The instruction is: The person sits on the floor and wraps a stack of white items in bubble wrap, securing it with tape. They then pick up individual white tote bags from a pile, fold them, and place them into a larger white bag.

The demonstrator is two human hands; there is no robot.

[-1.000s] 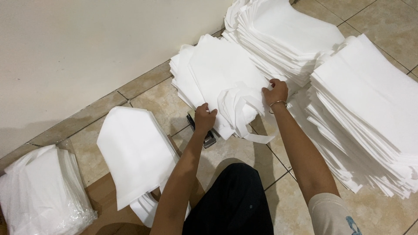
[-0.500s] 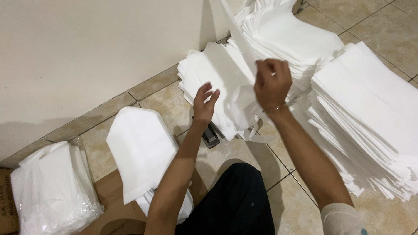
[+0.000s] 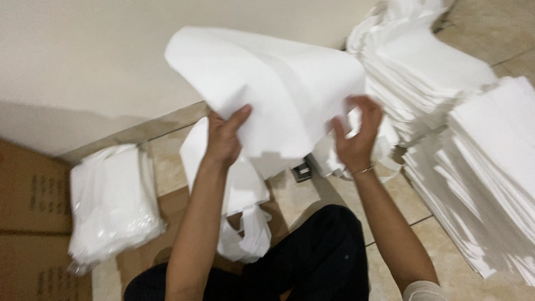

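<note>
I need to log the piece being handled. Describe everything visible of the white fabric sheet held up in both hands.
The white fabric sheet is plain, thin and soft-looking, like non-woven cloth, with no print. It is lifted in the air in front of the wall, bowed and creased, its upper left corner curling forward. The left hand pinches its lower edge with the thumb on the front; the right hand grips its lower right edge. It hangs above the floor, apart from the stacks.

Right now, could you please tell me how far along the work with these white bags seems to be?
Done, it seems: a small pile of white bags lies by the left arm, plus a wrapped bundle further left. In hand: the left hand and right hand hold one white bag up. Left: tall stacks on the right, so most likely remains.
</note>
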